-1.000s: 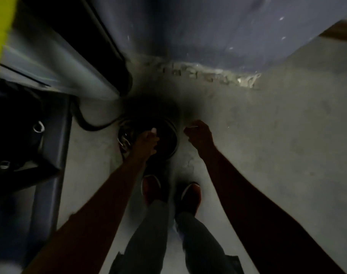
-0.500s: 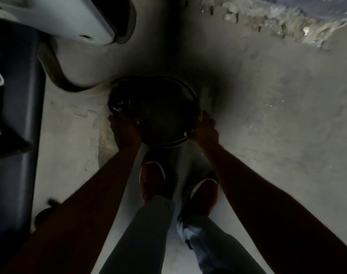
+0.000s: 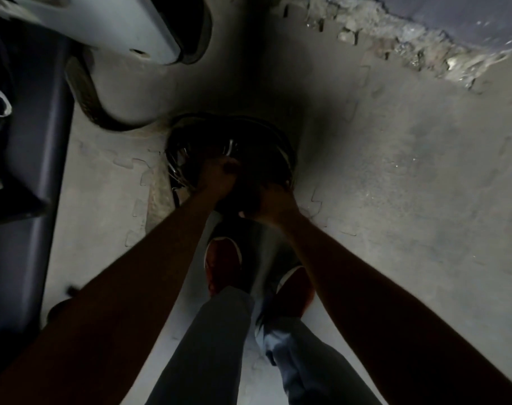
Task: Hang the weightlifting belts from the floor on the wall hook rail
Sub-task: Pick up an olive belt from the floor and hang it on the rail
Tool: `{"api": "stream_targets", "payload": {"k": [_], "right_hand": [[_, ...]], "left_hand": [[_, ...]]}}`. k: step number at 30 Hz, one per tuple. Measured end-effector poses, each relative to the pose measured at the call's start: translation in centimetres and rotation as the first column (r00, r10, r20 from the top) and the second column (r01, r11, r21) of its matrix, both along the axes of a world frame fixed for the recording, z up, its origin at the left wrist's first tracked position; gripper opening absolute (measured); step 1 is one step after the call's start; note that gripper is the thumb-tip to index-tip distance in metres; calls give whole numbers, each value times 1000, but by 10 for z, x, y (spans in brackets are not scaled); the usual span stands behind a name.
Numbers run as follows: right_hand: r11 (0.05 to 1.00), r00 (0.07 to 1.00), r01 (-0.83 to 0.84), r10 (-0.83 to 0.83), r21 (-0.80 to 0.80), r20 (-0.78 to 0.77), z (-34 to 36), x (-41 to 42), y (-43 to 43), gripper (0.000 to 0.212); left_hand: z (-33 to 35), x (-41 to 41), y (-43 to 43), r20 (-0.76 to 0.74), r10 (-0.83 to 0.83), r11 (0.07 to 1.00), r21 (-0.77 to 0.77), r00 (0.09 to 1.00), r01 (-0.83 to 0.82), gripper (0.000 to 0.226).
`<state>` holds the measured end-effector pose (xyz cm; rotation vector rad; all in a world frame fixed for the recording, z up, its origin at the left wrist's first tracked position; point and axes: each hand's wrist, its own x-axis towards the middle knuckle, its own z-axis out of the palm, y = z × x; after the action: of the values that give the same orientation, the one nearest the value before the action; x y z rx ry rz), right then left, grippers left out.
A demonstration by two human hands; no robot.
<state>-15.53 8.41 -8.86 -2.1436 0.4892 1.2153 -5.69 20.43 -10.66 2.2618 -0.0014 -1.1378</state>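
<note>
1. On the floor [image 3: 395,185] directly ahead of our shoes [image 3: 222,258], the coiled belts [image 3: 266,141] lie as a dark round bundle; this bundle is our landmark.
2. Our left hand [image 3: 217,178] rests on the near left part of the belts, fingers curled down onto them beside the bright metal buckles [image 3: 179,159]; the light is too dim for us to tell whether it has closed on a strap.
3. Our right hand [image 3: 273,204] sits at the near edge of the belts, fingers folded against the dark material; whether it is clamped we cannot tell.
4. Left of the belts, a dark strap [image 3: 85,92] curves across the floor and meets the bundle's far left edge.
5. Farther left stands a dark machine frame [image 3: 36,171], and beyond the belts a pale grey panel [image 3: 108,21] overhangs.
6. Right of the belts the floor is open.
7. The surface is grey interlocking mat, with jigsaw seams showing left and right of the belts.
8. Beyond the belts to the right, the mat ends at a crumbled edge [image 3: 409,45] below a blue-grey wall [image 3: 468,13].
</note>
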Motion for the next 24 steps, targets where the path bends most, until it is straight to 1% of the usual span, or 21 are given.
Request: {"api": "stream_targets", "payload": {"k": [1,2,3,4,6,7,9,10,11,12,14,16,17,18,19,20,21,22,23,24], "right_hand": [[998,996,24,-20,49,-88,-1,-1,2,79],[998,987,23,-13,64,-158,-2,-3,3,74],[999,981,-12,21,49,-193,-5,-7,4,72],[998,979,-66,69,23,-190,-6,-10,5,69],[990,974,-140,139,6,-177,-6,-12,7,63],[987,967,-157,158,19,-198,-6,-10,8,63],[983,946,-174,185,66,-265,-5,-9,8,68],[982,940,-162,184,98,-286,-5,-8,9,74],[982,939,-128,165,141,-301,-3,-8,9,79],[981,948,-62,116,185,-297,0,-9,9,83],[961,966,107,-40,256,-254,7,-14,11,85],[942,973,181,-129,283,-193,15,-18,16,79],[939,975,197,-158,284,-154,18,-21,18,74],[934,972,224,-196,279,-126,21,-24,18,65],[923,963,269,-251,275,-100,28,-27,16,57],[904,944,331,-321,271,-81,37,-30,13,51],[879,921,385,-384,281,-63,49,-31,9,49],[856,902,423,-430,299,-45,66,-31,2,50],[843,895,431,-446,322,-31,82,-29,-4,51],[838,896,424,-442,344,-27,99,-26,-11,52]], "left_hand": [[-9,-3,2,20,1,999,49,1000,-2,38],[-12,-6,5,75,20,992,123,997,-29,52],[-15,-10,11,113,21,979,199,993,-44,67],[-16,-15,15,133,-1,966,257,991,-33,74],[-13,-19,21,160,-33,938,347,987,-25,70],[-12,-19,22,177,-45,928,371,983,-25,67],[-15,-20,26,177,-65,940,341,982,1,63],[-13,-21,29,219,-32,952,303,975,-37,59],[-12,-25,31,228,95,959,241,969,-151,58],[-11,-30,34,218,177,955,198,960,-221,62],[6,-42,34,214,155,964,179,964,-195,65],[18,-54,28,240,205,954,167,949,-248,71],[25,-56,26,250,288,945,80,925,-316,71],[33,-59,24,213,364,930,-21,907,-368,70],[41,-59,20,142,452,891,-114,881,-439,74],[48,-57,18,11,540,829,-183,842,-529,82],[60,-55,18,-170,646,708,-229,744,-668,86],[71,-53,19,-307,678,622,-243,668,-744,80],[84,-50,21,-379,682,579,-241,625,-779,69],[97,-49,21,-366,658,621,-230,658,-749,57]]}}
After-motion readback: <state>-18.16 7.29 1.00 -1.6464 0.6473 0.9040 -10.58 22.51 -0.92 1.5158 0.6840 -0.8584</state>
